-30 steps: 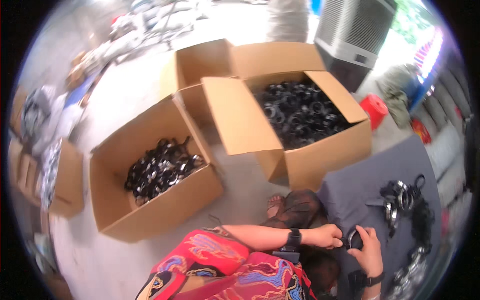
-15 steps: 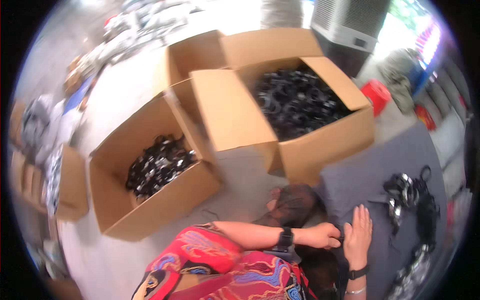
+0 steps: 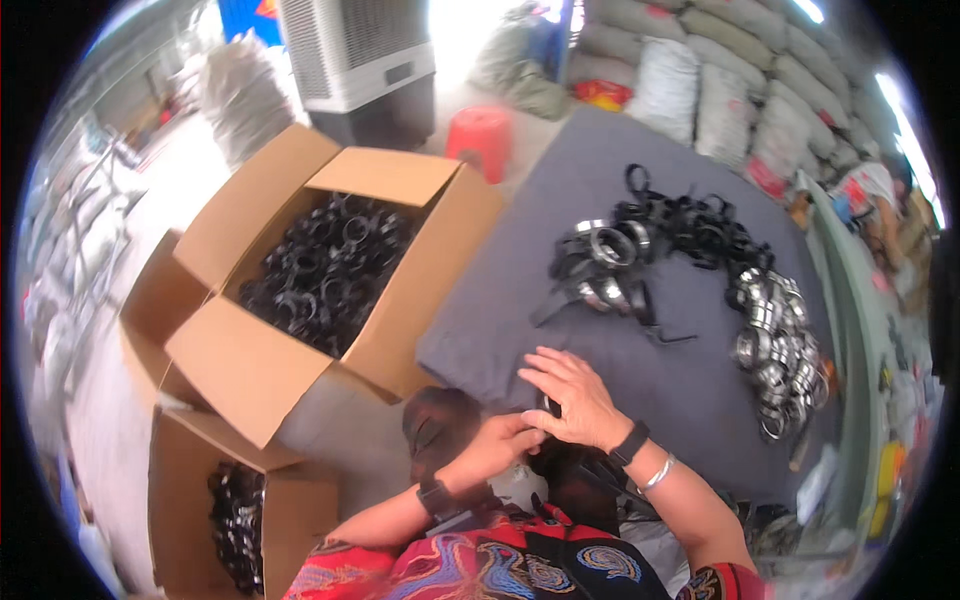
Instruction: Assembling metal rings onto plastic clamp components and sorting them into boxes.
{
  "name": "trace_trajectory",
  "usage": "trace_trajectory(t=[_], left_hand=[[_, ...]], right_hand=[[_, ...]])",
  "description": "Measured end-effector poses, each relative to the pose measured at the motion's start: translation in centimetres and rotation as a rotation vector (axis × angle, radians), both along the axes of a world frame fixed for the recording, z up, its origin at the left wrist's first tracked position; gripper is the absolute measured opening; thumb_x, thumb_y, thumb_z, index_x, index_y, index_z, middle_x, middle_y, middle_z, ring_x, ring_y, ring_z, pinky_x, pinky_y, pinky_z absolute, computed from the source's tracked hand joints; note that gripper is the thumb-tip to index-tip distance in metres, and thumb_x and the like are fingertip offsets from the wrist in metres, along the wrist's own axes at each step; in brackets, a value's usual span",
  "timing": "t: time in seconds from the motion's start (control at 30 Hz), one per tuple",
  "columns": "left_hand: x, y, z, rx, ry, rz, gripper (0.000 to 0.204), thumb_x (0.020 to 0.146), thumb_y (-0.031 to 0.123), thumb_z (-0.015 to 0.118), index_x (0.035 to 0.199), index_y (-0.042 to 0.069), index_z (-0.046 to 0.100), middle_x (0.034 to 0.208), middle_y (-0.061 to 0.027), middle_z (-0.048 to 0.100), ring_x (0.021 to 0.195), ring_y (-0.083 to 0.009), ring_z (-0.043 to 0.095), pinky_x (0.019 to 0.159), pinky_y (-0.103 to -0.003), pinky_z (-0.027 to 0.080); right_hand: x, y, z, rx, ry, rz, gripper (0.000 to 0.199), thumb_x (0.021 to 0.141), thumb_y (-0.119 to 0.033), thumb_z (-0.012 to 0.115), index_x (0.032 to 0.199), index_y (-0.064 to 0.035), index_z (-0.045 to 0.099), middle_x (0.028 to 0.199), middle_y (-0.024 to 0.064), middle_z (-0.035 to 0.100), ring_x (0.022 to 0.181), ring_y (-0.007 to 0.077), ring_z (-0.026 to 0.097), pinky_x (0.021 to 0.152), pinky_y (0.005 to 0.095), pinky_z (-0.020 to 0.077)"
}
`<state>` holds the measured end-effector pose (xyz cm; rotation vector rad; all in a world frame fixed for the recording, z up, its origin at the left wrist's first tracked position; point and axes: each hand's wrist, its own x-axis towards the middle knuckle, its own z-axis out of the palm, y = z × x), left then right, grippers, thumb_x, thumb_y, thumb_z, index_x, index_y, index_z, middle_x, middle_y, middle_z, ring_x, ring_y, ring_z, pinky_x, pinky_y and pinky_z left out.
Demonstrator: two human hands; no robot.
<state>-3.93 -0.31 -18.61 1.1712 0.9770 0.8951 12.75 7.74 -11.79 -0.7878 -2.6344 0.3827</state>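
My left hand (image 3: pixel 492 448) is closed, its thumb and fingers pinched together beneath my right palm; what they grip, if anything, is hidden. My right hand (image 3: pixel 577 402) has its fingers stretched out flat and meets the left fingertips. A small dark piece (image 3: pixel 551 405) shows in part under the right palm, too covered to name. Beyond the hands, on the grey-covered table (image 3: pixel 490 310), lie a mixed cluster of silver and black rings (image 3: pixel 605 265), a heap of black rings (image 3: pixel 690 228) and a pile of shiny metal rings (image 3: pixel 775 345).
An open cardboard box (image 3: pixel 430 290) full of black rings (image 3: pixel 335 265) stands left of the table. Nearer, a second box (image 3: pixel 300 510) holds dark, shiny parts (image 3: pixel 237 525). A red stool (image 3: pixel 480 142), an air cooler (image 3: pixel 365 70) and stacked sacks (image 3: pixel 720 100) stand farther back.
The view has swung right, bringing more of the table and its rings into sight. My hands stay together; the right fingers now lean across above the left hand.
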Motion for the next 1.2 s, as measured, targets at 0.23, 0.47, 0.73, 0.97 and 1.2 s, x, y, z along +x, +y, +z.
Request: trace_trajectory(t=[0.23, 0.47, 0.73, 0.97, 1.2], left_hand=[[-2.7, 2.7, 7.4, 0.157, -0.069, 0.424, 0.022, 0.093, 0.019, 0.050, 0.079, 0.003, 0.058, 0.071, -0.0042, 0.060, 0.068, -0.0120, 0.054, 0.067, -0.025, 0.042], [-1.8, 13.9, 8.4, 0.114, -0.318, 0.525, 0.022, 0.093, 0.022, 0.050, 0.092, 0.003, 0.060, 0.097, -0.0039, 0.061, 0.090, -0.0126, 0.055, 0.078, -0.032, 0.045], [0.1, 19.6, 6.6, -0.085, -0.419, 0.468, 0.019, 0.091, 0.019, 0.049, 0.094, 0.002, 0.056, 0.091, -0.0053, 0.058, 0.083, -0.0162, 0.056, 0.077, -0.031, 0.043], [1.2, 22.6, 4.9, -0.141, -0.433, 0.399, 0.019, 0.091, 0.016, 0.047, 0.093, 0.000, 0.057, 0.087, -0.0061, 0.060, 0.082, -0.0163, 0.056, 0.075, -0.030, 0.044], [1.9, 23.9, 6.1, -0.091, -0.270, 0.273, 0.023, 0.091, 0.022, 0.050, 0.091, 0.002, 0.061, 0.083, -0.0040, 0.060, 0.077, -0.0151, 0.052, 0.069, -0.030, 0.041]], right_hand=[[2.5, 0.2, 4.4, 0.114, 0.266, -0.123, 0.066, 0.082, -0.041, 0.064, 0.130, 0.0005, 0.044, 0.132, 0.0206, 0.043, 0.124, 0.0370, 0.039, 0.105, 0.0443, 0.0323], [6.5, 8.3, 5.0, 0.137, 0.397, -0.637, 0.040, 0.078, -0.015, 0.065, 0.112, 0.0032, 0.055, 0.112, 0.0228, 0.057, 0.105, 0.0375, 0.054, 0.091, 0.0423, 0.0439], [10.0, 20.1, 6.1, 0.066, 0.113, -0.825, 0.031, 0.083, -0.015, 0.059, 0.112, -0.0047, 0.061, 0.110, 0.0182, 0.060, 0.103, 0.0374, 0.056, 0.087, 0.0444, 0.0468], [8.5, 26.6, 5.1, 0.210, -0.343, -0.671, 0.029, 0.084, -0.015, 0.055, 0.111, -0.0170, 0.065, 0.119, 0.0127, 0.055, 0.115, 0.0336, 0.049, 0.091, 0.0453, 0.0465], [10.1, 26.3, 8.4, -0.037, -0.504, -0.658, 0.031, 0.080, -0.005, 0.055, 0.110, -0.0093, 0.062, 0.125, 0.0158, 0.054, 0.127, 0.0345, 0.040, 0.099, 0.0503, 0.0394]])
